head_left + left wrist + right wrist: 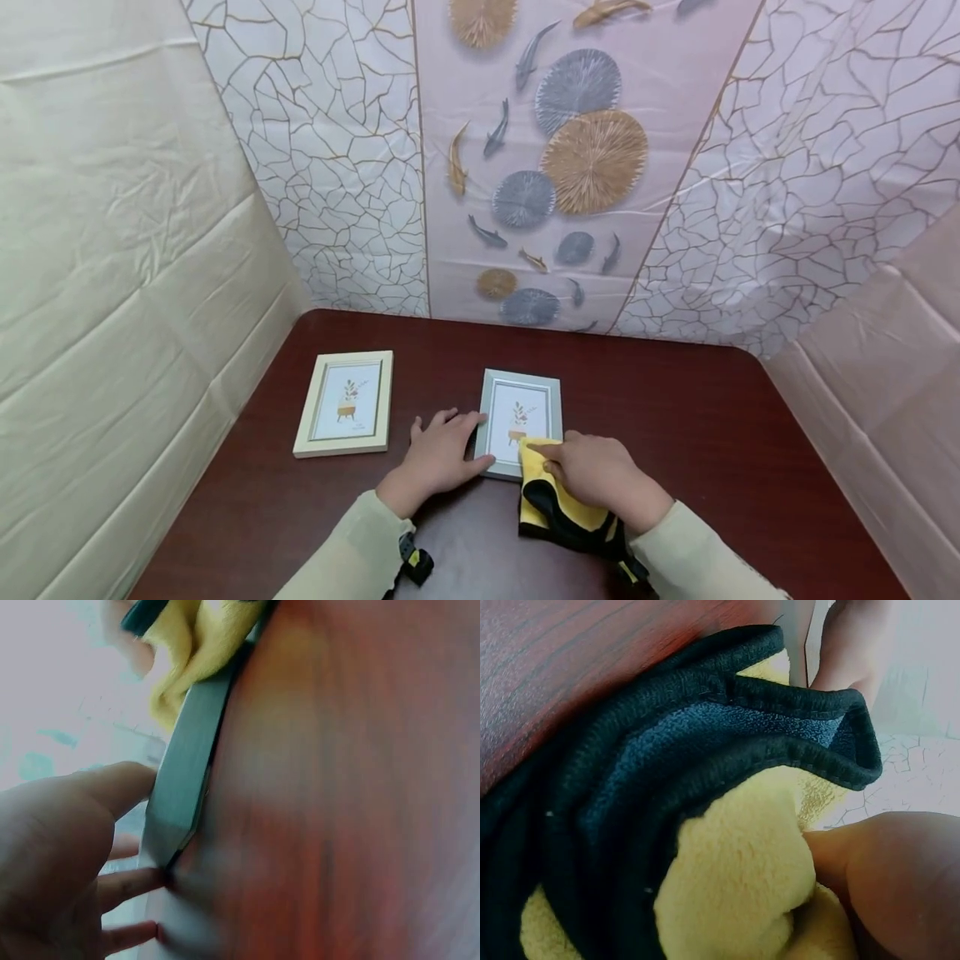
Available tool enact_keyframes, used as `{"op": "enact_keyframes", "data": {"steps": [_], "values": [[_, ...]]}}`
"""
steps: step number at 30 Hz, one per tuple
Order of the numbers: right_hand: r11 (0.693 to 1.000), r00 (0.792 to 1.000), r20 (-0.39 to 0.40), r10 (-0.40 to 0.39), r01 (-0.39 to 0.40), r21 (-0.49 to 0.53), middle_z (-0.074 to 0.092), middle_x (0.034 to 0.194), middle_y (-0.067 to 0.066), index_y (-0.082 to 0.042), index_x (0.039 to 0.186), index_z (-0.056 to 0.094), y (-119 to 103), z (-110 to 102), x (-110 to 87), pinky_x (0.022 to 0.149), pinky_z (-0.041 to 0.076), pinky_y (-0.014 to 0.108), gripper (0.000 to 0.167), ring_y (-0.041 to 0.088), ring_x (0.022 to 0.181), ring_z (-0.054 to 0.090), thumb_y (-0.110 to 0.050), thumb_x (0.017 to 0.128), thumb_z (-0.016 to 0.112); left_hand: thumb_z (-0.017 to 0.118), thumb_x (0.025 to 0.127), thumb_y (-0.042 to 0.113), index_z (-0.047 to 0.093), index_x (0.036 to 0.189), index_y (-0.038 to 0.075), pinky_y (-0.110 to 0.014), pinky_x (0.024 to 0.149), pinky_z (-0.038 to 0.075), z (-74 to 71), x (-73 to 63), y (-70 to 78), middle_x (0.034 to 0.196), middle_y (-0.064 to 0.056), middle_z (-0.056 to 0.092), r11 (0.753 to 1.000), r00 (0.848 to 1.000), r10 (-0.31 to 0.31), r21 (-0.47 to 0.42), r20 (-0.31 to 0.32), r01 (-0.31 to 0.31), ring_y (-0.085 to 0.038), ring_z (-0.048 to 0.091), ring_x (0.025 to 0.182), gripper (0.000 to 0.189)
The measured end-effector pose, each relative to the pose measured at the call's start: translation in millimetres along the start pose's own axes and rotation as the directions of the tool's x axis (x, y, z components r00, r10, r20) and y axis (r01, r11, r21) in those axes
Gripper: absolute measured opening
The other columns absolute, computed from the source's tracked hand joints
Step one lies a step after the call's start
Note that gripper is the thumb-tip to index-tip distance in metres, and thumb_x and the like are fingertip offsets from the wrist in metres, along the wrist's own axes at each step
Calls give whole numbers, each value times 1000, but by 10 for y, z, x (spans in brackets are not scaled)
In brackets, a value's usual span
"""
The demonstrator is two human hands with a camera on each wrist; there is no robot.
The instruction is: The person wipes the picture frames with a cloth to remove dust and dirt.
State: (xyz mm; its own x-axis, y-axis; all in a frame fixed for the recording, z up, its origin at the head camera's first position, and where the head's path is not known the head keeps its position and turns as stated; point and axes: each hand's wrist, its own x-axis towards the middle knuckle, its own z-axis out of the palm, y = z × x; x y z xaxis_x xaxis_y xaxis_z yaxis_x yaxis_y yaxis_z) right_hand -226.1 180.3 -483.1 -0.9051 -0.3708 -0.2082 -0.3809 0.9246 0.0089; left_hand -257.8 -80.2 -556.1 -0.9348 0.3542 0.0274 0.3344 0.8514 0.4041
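Observation:
A grey-blue picture frame (518, 421) with a potted-plant print lies flat on the table. Spread out at its left side, my left hand (442, 454) touches the frame's left border and lower left corner with fairly straight fingers and thumb. In the left wrist view the thumb meets the edge of the frame (187, 757). My right hand (596, 471) holds a yellow cloth with black edging (558, 504) and presses it on the frame's lower right part, which it covers. Folds of the cloth (735, 862) hide most of the right fingers in the right wrist view.
A cream picture frame (303, 425) with a similar print lies to the left on the dark red table (675, 400). Patterned cloth (352, 167) hangs behind the table, with plain cloth walls on both sides. A black strap (414, 560) is round the left wrist.

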Motion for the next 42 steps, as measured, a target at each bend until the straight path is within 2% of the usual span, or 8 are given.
{"op": "enact_keyframes", "data": {"steps": [4, 12, 22, 31, 36, 42], "values": [[1000, 1000, -30, -9, 9, -12, 57, 83, 1, -37, 141, 78, 4, 9, 12, 54, 43, 38, 33, 16, 61, 46, -39, 109, 70, 74, 101, 61, 52, 165, 31, -82, 117, 22, -57, 44, -62, 163, 2, 56, 999, 999, 24, -26, 41, -23, -36, 41, 156, 74], [1000, 1000, 5, 1, -1, -6, 68, 94, 3, -35, 141, 78, 9, -35, 37, 56, 45, 40, 32, 16, 64, 49, -37, 109, 70, 75, 102, 57, 42, 172, 30, -84, 120, 10, -22, 52, -95, 175, 5, 39, 993, 996, 40, -118, 77, -31, -35, 31, 162, 83], [998, 998, 34, 45, -46, 37, 78, 109, 7, -35, 143, 77, 22, -95, 157, 53, 41, 37, 34, 19, 59, 49, -34, 110, 70, 76, 102, 57, 41, 172, 31, -83, 121, 5, 10, 56, -115, 175, 7, 39, 987, 997, 36, -158, 67, -25, -33, 29, 162, 82], [995, 996, 55, 73, -77, 58, 79, 112, 8, -32, 144, 76, 61, -119, 258, 52, 42, 37, 34, 19, 58, 51, -32, 111, 67, 77, 101, 55, 43, 171, 29, -83, 121, 3, 30, 15, -96, 174, 6, 41, 982, 996, 41, -189, 80, -25, -34, 30, 162, 82], [995, 996, 38, 77, -80, 59, 80, 114, 9, -33, 145, 75, 122, -132, 373, 54, 44, 39, 34, 18, 61, 54, -33, 112, 64, 77, 101, 55, 44, 171, 30, -82, 121, 4, 27, 22, -96, 174, 7, 42, 983, 997, 40, -182, 64, -28, -34, 31, 162, 81], [994, 995, 52, 89, -92, 58, 79, 123, 9, -36, 149, 72, 190, -140, 501, 57, 46, 40, 37, 19, 67, 56, -34, 113, 62, 77, 101, 55, 43, 171, 30, -82, 121, 3, 4, 36, -110, 174, 7, 42, 984, 997, 41, -176, 69, -28, -33, 31, 162, 82]]}}
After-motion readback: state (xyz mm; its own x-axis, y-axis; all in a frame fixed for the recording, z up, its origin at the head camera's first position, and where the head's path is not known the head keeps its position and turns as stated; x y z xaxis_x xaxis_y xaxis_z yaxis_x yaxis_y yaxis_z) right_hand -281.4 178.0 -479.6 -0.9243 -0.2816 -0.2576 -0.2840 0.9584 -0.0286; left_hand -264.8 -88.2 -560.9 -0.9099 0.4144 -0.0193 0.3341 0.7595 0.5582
